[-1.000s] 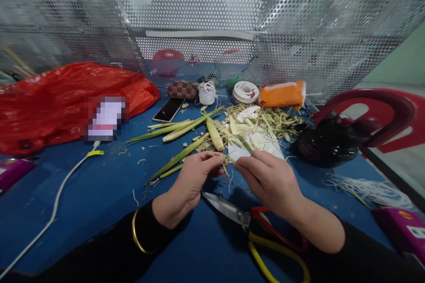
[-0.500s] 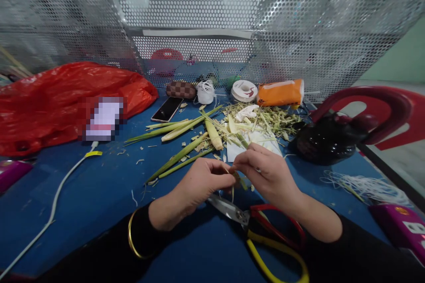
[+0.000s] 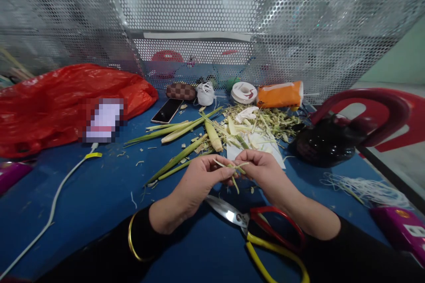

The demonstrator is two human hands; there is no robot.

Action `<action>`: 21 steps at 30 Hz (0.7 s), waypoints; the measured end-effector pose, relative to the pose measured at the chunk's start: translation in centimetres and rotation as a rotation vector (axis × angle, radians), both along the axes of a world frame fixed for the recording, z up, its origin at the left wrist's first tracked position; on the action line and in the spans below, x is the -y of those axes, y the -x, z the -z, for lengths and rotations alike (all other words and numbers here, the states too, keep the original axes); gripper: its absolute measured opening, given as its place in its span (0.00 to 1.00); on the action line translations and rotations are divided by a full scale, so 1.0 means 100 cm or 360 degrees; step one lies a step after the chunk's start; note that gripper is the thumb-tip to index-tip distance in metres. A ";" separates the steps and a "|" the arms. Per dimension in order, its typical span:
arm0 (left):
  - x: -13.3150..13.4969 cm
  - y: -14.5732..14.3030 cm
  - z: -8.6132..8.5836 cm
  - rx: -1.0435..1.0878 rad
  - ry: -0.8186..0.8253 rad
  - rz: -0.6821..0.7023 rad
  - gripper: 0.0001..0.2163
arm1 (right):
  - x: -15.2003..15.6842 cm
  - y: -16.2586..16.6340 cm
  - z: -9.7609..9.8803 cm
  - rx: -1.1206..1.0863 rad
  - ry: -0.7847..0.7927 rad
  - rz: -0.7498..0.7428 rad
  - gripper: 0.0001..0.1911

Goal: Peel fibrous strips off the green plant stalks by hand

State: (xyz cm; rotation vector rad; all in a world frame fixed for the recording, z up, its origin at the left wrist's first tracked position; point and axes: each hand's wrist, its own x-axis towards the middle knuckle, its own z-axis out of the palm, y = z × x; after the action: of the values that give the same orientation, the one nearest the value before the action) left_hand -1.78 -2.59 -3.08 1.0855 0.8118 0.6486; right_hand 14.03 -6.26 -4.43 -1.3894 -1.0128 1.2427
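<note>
Pale green leaf strips, crossing one another, are pinched between my two hands above the blue table. My left hand grips them between thumb and fingers. From the other side my right hand holds them with its fingertips; its lower fingers are partly hidden. Just below the hands lie scissors with one red and one yellow handle. Behind the hands a white paper sheet carries leaf scraps. Long green leaf stalks and a pale, thick stalk lie to the left of it.
A heap of shredded leaf and a dark kettle stand to the right. At the back are a ribbon spool, an orange packet and a white string ball. A red plastic bag and a cable are left.
My right hand has lowered and turned so its fingers face my left hand. The strips now show crossed above my left thumb, where before they were mostly hidden.
</note>
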 end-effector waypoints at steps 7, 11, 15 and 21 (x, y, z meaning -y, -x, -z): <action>0.000 0.001 0.001 0.0080 0.0101 -0.0031 0.11 | 0.000 -0.002 0.000 0.0132 0.0029 -0.0030 0.09; -0.001 0.001 0.003 0.0133 0.0184 0.0001 0.08 | -0.001 -0.003 0.000 0.0190 -0.0054 -0.0091 0.09; -0.004 0.001 0.004 0.0179 0.0310 -0.0081 0.08 | 0.000 -0.008 0.001 0.0491 -0.0276 -0.0181 0.06; -0.006 0.001 0.003 0.0226 0.0459 -0.0136 0.08 | 0.003 -0.015 0.004 0.1136 -0.0904 -0.0121 0.07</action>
State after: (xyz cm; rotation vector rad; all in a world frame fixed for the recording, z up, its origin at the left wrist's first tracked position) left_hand -1.90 -2.03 -3.37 0.7384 0.8038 0.6497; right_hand 15.55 -6.58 -4.80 -1.3455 -1.7525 0.4121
